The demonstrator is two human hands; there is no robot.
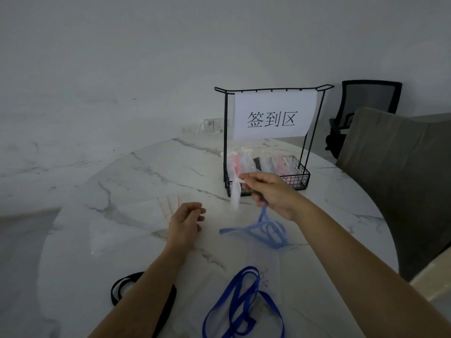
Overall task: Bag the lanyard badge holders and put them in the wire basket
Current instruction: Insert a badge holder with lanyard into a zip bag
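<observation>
Step in hand: you appear to be picking up the next badge holder to bag it, with earlier bagged ones already in the basket.
Right hand: your right hand (271,193) is raised above the white marbled round worktop (136,181), pinching the clear plastic badge holder (235,191) at its top; its light blue ribbon lanyard (264,230) trails from under the hand down onto the worktop.
Left hand: your left hand (186,219) hovers just over the worktop with fingers loosely curled; it grasps nothing that I can make out.
Bags: the clear zip bags with red seal strips (168,206) lie fanned just beyond your left hand.
Basket: the black wire basket with a tall frame and a white paper sign (302,176) stands behind your right hand, holding several bagged pink and dark items.
Waiting: a dark blue ribbon lanyard (244,303) and a black strap lanyard (122,286) lie nearest you.
Next move: probably take one bag, open its mouth with your left hand, and gather the loose lanyard so it does not snag at the seal.
</observation>
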